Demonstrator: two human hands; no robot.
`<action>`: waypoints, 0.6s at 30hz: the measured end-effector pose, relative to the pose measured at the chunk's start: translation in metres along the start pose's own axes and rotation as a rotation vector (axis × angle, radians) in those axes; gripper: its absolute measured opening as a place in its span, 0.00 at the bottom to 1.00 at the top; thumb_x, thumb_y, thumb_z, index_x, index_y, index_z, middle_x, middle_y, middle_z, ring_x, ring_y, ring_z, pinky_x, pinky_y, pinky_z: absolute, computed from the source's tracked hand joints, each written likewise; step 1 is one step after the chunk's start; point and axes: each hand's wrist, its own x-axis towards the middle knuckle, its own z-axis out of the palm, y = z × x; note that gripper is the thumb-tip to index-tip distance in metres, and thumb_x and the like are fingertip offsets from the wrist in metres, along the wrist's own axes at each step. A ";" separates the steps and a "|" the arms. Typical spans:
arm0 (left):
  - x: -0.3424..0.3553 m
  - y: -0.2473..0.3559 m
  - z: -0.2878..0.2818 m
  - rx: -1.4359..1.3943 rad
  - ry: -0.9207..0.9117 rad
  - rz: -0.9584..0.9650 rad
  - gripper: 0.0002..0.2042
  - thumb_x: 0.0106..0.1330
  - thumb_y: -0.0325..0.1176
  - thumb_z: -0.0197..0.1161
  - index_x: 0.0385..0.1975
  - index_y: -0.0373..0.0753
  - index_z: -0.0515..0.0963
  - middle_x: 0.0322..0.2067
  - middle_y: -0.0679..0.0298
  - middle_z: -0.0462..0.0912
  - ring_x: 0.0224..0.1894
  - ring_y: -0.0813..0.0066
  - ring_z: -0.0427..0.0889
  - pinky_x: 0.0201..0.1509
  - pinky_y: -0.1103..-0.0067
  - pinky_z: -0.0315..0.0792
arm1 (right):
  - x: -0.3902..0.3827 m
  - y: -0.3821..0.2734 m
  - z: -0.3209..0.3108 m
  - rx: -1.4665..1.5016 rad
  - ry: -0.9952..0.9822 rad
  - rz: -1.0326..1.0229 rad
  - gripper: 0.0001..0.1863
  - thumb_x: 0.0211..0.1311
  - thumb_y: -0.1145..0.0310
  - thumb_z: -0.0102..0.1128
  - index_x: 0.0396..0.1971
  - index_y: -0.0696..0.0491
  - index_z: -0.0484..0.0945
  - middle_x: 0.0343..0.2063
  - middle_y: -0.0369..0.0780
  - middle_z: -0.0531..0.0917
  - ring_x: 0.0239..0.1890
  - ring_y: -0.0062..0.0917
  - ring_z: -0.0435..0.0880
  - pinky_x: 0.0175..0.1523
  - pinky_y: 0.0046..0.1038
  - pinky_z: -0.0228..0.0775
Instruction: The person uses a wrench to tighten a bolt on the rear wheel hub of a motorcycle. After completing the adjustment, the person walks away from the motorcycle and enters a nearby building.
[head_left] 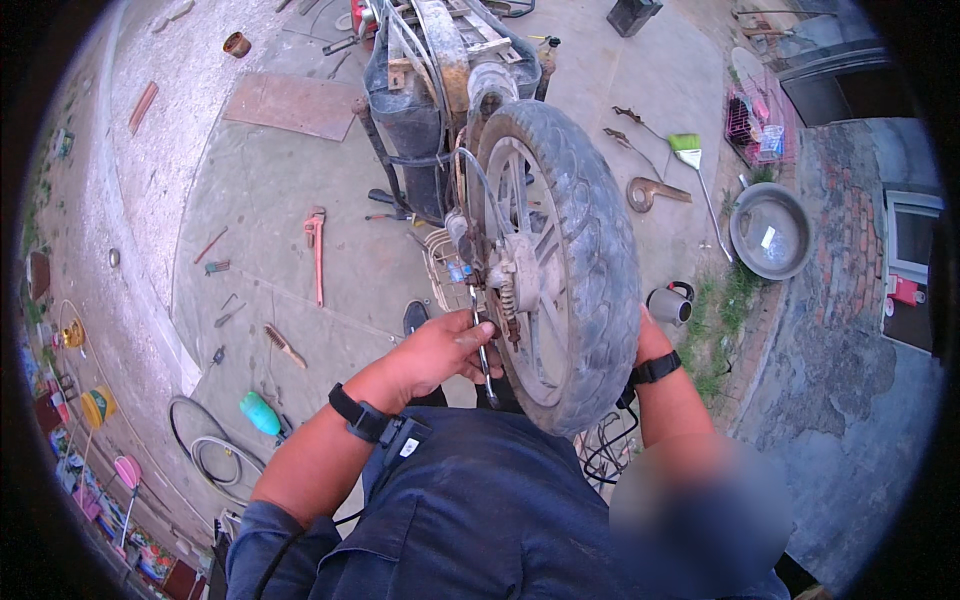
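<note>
The motorcycle rear wheel (560, 260) stands at center. Left hand (440, 350) closes on a wrench (484, 360) at 6 o'clock of the hub; right hand (645, 340), grip hidden, braces the tyre. Seat the wrench squarely and steady the wheel.

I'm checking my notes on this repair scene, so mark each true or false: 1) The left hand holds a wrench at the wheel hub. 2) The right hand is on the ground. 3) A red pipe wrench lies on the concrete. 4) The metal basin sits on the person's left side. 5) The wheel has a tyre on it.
1) True: the left hand grips a wrench at the hub of the wheel.
2) False: the right hand is behind the tyre, mostly hidden.
3) True: the pipe wrench lies there.
4) False: the basin is on the right.
5) True.
</note>
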 end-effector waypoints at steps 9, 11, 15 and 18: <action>0.002 0.005 -0.007 -0.298 -0.097 -0.076 0.14 0.75 0.41 0.49 0.45 0.35 0.73 0.29 0.57 0.81 0.34 0.61 0.86 0.30 0.76 0.79 | 0.000 -0.006 0.006 0.015 0.164 0.161 0.16 0.73 0.71 0.45 0.55 0.59 0.74 0.46 0.33 0.81 0.45 0.16 0.80 0.52 0.20 0.72; -0.005 0.005 -0.010 -0.292 -0.061 -0.073 0.16 0.75 0.43 0.49 0.45 0.34 0.73 0.30 0.57 0.81 0.35 0.62 0.86 0.31 0.78 0.78 | 0.007 -0.013 0.024 0.057 0.280 0.332 0.16 0.74 0.70 0.45 0.55 0.59 0.74 0.46 0.33 0.81 0.45 0.15 0.80 0.52 0.20 0.72; -0.001 0.015 -0.008 -0.261 -0.095 -0.089 0.14 0.75 0.41 0.50 0.44 0.35 0.73 0.29 0.56 0.81 0.34 0.61 0.86 0.30 0.76 0.79 | 0.006 0.010 -0.010 0.030 0.032 0.097 0.16 0.74 0.68 0.44 0.53 0.58 0.75 0.44 0.33 0.82 0.43 0.15 0.80 0.51 0.20 0.73; 0.002 0.014 -0.011 -0.170 -0.052 -0.064 0.13 0.75 0.40 0.50 0.41 0.36 0.72 0.29 0.56 0.81 0.33 0.60 0.86 0.30 0.74 0.79 | 0.005 0.018 -0.012 0.018 0.091 0.122 0.15 0.74 0.67 0.45 0.53 0.58 0.75 0.43 0.33 0.82 0.43 0.15 0.80 0.51 0.20 0.73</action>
